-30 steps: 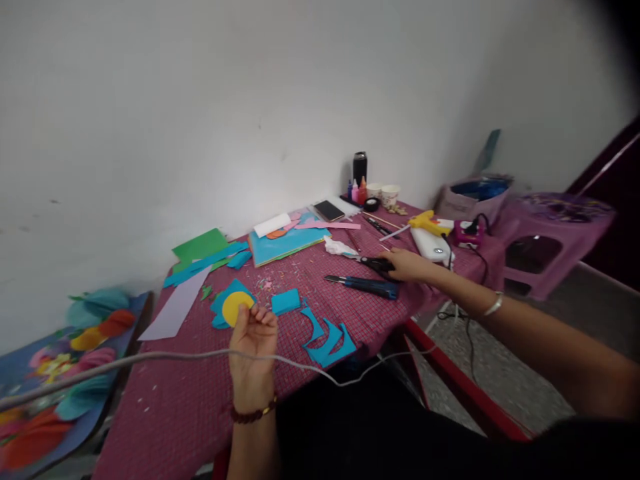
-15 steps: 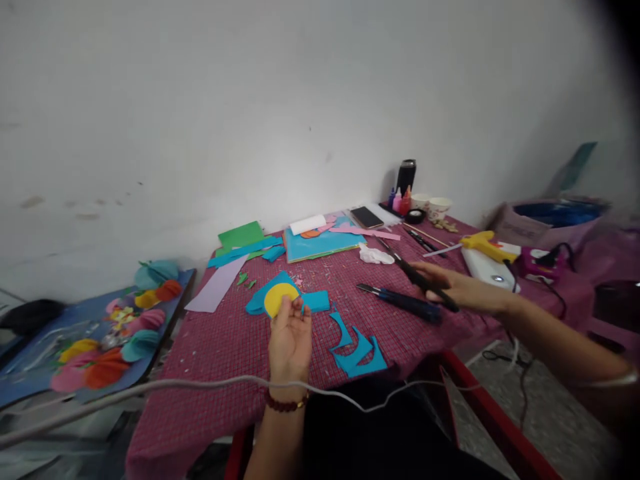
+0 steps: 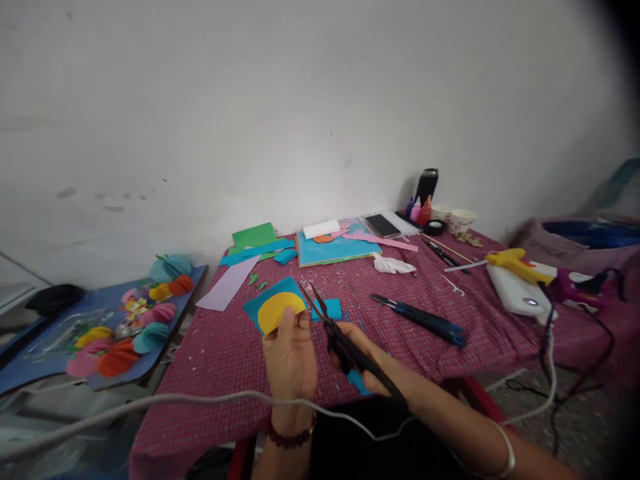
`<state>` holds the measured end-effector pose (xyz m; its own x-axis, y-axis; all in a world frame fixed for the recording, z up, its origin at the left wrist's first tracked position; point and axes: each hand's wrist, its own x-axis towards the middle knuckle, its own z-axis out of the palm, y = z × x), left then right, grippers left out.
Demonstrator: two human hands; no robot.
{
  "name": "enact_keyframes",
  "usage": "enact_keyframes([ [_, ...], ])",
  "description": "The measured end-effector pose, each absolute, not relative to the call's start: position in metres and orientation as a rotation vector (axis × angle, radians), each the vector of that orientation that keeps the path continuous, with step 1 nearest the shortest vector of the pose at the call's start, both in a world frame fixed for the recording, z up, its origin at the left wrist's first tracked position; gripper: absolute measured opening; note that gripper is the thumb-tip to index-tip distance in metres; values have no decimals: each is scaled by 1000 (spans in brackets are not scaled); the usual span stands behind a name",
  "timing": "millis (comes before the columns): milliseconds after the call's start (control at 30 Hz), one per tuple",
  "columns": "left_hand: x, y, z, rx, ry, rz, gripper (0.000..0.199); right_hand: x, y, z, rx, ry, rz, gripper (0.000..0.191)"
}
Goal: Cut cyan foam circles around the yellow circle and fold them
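Pinched in my left hand point(image 3: 291, 350) is a yellow paper circle point(image 3: 277, 311) laid over a piece of blue paper point(image 3: 267, 298). My right hand point(image 3: 360, 353) grips black-handled scissors point(image 3: 340, 340). Their blades are parted and point up beside the right edge of the yellow circle. Beneath the blades a folded blue paper strip point(image 3: 327, 309) lies on the tablecloth. Blue offcuts point(image 3: 359, 381) show only in part under my right hand. To the right lies a pair of dark blue-handled pliers or a similar tool point(image 3: 420, 320).
Coloured paper sheets point(image 3: 340, 251), a phone point(image 3: 383, 225) and a crumpled tissue point(image 3: 393, 265) lie toward the wall. A yellow glue gun point(image 3: 517, 267) rests on a white box at right. Paper ornaments point(image 3: 117, 362) sit on a blue board. A white cable point(image 3: 215, 397) crosses in front.
My right hand has brought the scissors left, from over the tablecloth to beside the paper. My left hand has raised the yellow circle and blue paper, tilting them. The view has shifted slightly.
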<state>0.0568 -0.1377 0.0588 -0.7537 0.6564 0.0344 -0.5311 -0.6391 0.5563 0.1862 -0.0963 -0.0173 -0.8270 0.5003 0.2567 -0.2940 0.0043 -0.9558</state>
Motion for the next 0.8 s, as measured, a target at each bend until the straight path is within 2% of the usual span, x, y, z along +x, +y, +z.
enact_keyframes([
  [167,59,-134,55,300,734,2314,13,176,-108,-6,-241,-1670,1820,58],
  [800,60,-127,50,272,784,2340,14,174,-107,-12,-328,-1662,1763,62],
])
